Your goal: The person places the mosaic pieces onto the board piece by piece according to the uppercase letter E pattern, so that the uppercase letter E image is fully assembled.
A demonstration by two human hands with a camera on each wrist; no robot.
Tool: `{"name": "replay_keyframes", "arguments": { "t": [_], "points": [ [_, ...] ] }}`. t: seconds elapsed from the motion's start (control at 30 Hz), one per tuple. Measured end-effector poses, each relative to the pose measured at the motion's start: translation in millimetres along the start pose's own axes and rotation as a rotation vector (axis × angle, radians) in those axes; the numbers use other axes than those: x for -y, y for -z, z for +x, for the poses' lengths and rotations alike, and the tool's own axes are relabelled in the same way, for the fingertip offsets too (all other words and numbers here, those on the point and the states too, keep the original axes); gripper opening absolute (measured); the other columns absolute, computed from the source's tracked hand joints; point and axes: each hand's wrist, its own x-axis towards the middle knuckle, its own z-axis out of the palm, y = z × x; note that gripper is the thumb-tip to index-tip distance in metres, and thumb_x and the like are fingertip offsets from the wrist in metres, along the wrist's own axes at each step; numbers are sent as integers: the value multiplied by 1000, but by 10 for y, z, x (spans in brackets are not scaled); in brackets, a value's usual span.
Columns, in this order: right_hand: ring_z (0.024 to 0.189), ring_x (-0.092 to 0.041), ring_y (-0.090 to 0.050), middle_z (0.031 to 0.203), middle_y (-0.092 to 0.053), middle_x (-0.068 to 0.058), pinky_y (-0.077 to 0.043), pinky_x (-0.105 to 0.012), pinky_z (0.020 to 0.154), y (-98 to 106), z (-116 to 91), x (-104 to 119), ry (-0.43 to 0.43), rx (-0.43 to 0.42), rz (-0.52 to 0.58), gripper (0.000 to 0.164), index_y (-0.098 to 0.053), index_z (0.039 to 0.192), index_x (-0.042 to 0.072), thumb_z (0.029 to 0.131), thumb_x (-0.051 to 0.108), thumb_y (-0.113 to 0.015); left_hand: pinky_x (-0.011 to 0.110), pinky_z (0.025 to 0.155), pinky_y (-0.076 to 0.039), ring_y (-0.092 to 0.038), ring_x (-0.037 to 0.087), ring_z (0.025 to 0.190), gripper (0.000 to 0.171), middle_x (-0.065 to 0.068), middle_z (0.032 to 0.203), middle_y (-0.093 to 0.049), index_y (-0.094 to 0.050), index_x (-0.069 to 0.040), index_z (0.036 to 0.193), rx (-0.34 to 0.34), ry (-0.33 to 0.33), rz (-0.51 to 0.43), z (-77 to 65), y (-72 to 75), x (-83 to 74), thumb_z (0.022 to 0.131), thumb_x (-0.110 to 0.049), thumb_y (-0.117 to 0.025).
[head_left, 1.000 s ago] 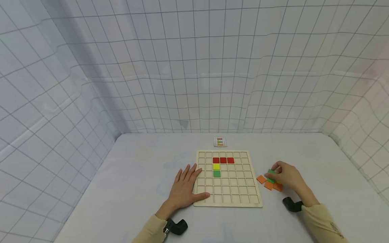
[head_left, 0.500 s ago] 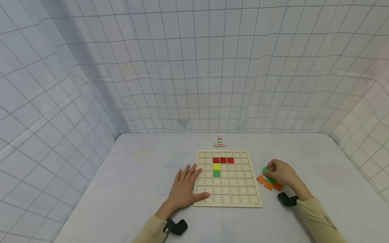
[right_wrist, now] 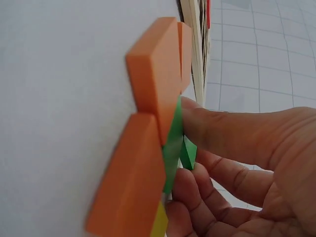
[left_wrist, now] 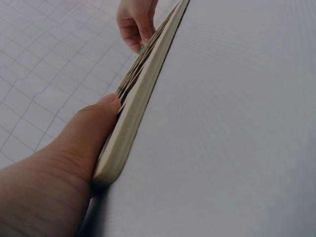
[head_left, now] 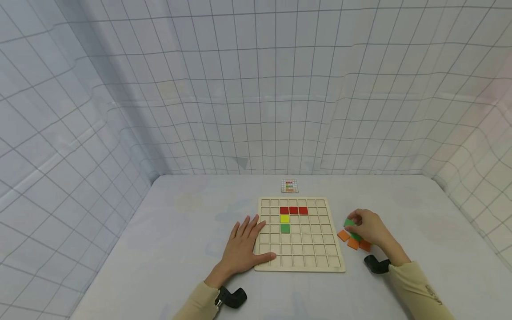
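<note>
My left hand (head_left: pixel 240 253) lies spread at the left side of a wooden grid board (head_left: pixel 308 251), its thumb over the lower-left squares. A row of red tiles (head_left: pixel 294 210), a yellow tile (head_left: pixel 284 218) and a green tile (head_left: pixel 285 228) sit in the grid. To the board's right, my right hand (head_left: pixel 371 227) pinches a green tile (head_left: pixel 349 222) between thumb and fingers. Beneath that hand lies another green tile (right_wrist: pixel 173 153), overlapping the loose orange tiles (right_wrist: pixel 155 74). The right wrist view also shows part of a yellow tile (right_wrist: pixel 159 220) there.
Behind the board lies a small card (head_left: pixel 290 186) printed with a coloured grid pattern. The white table (head_left: pixel 192 222) meets checked curtains (head_left: pixel 280 111) at the back and sides. Black devices (head_left: pixel 234 298) are strapped at both wrists.
My right hand has moved slightly left and away from me, sliding the pinched green tile off the pile towards the board. The left hand stays where it was.
</note>
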Motion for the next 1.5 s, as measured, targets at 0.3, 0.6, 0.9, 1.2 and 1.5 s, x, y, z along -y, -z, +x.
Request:
{"name": "replay_keyframes", "arguments": {
  "t": [0.3,0.6,0.9,1.2,1.5],
  "points": [
    [79,-23,-57,89,-61,-7,-49,-37,65,-29,-5,49,32,-58,1,18,-66,96,4,81,8,-74,51,111,-8,-12,28,142,93,8,156,-21,-32,-15,149,-2,2,3,-1,6,-4,80,-74,-51],
    [68,-14,-55,80,-62,1,-45,-28,57,-94,-36,214,100,-155,66,11,-65,88,8,81,4,-73,52,111,-7,-13,29,142,93,7,155,-21,-32,-15,149,2,0,4,0,0,3,80,-75,-49],
    [63,-10,-53,70,-57,6,-45,-25,56,-342,49,625,223,-54,174,14,-63,82,11,80,5,-76,52,111,-7,-13,29,142,93,8,155,-21,-32,-14,149,1,4,-5,3,7,-1,80,-74,-51],
    [68,-9,-56,79,-62,5,-49,-25,63,-589,198,897,304,57,185,8,-68,83,7,82,-1,-70,50,111,-5,-11,28,142,95,7,156,-19,-30,-15,150,12,10,6,10,-19,14,79,-77,-48],
    [68,-9,-54,78,-63,6,-47,-26,61,-659,273,958,283,58,136,7,-71,86,7,83,1,-69,52,110,-8,-14,30,142,94,9,155,-23,-32,-14,149,-17,-3,8,6,-32,16,79,-76,-49]
  ]
}}
